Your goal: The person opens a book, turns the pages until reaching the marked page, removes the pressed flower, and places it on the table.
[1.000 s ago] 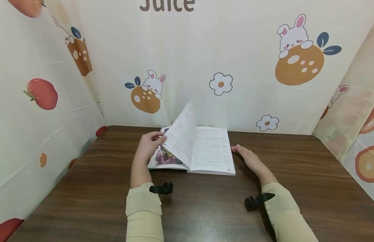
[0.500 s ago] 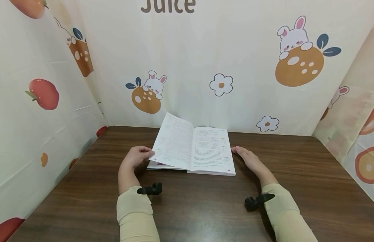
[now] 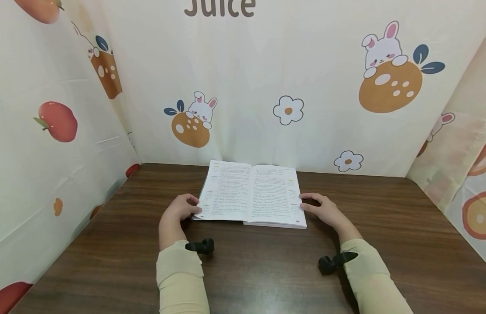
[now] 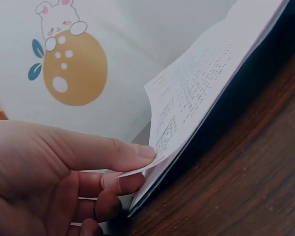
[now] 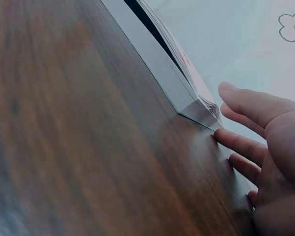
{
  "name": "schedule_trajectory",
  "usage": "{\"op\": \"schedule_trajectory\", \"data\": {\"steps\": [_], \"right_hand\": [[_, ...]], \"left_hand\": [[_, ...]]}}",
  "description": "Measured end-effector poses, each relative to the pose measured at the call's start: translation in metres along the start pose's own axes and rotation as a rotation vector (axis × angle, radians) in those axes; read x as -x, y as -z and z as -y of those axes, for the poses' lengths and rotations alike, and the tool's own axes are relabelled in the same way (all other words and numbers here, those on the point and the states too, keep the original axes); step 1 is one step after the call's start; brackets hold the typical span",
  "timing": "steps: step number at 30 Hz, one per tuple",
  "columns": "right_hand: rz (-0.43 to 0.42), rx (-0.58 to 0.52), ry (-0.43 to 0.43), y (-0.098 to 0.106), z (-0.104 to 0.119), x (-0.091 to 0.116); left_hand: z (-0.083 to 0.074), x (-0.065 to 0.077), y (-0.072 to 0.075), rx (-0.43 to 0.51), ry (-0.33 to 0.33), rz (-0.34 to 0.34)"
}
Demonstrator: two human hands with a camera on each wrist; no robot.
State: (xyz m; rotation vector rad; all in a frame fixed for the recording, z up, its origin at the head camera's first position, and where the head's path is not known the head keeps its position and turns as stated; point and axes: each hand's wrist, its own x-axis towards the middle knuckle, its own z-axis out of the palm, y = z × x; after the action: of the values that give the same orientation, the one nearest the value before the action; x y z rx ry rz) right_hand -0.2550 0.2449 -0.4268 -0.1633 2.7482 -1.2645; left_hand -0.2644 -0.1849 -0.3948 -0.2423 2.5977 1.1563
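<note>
An open book [image 3: 252,194] with printed text lies flat near the back of the wooden table [image 3: 266,270]. My left hand [image 3: 193,210] is at the book's lower left corner. In the left wrist view, the thumb and forefinger of my left hand [image 4: 137,169] pinch the corner of the top left page [image 4: 196,98], lifting it slightly off the pages below. My right hand [image 3: 307,205] rests at the book's right edge with relaxed fingers. In the right wrist view, the fingertips of my right hand [image 5: 226,115] touch the table and the corner of the page stack [image 5: 186,91].
A cloth backdrop [image 3: 290,87] printed with rabbits, oranges and flowers encloses the table at the back and on both sides. Black camera mounts sit on the left wrist [image 3: 200,246] and the right wrist [image 3: 331,261]. Bare wood stretches in front of the book.
The page my left hand held upright has swung over and now lies nearly flat on the left side. My left hand dropped to the corner; my right hand edged in against the book.
</note>
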Motion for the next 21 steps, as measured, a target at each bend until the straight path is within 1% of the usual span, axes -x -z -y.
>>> {"op": "schedule_trajectory", "data": {"steps": [7,14,19,21], "right_hand": [[-0.002,0.013,0.006,0.0,-0.002,-0.001],[-0.001,0.015,0.007,0.0,-0.002,-0.001],[-0.002,0.02,0.008,0.0,-0.002,-0.001],[-0.003,0.019,0.008,0.0,-0.002,-0.001]], "left_hand": [[-0.006,0.002,-0.003,-0.053,-0.02,0.021],[-0.008,0.004,-0.005,-0.078,0.001,0.066],[-0.01,0.003,-0.006,-0.089,0.0,0.058],[-0.013,0.002,-0.009,-0.101,-0.011,0.035]]}}
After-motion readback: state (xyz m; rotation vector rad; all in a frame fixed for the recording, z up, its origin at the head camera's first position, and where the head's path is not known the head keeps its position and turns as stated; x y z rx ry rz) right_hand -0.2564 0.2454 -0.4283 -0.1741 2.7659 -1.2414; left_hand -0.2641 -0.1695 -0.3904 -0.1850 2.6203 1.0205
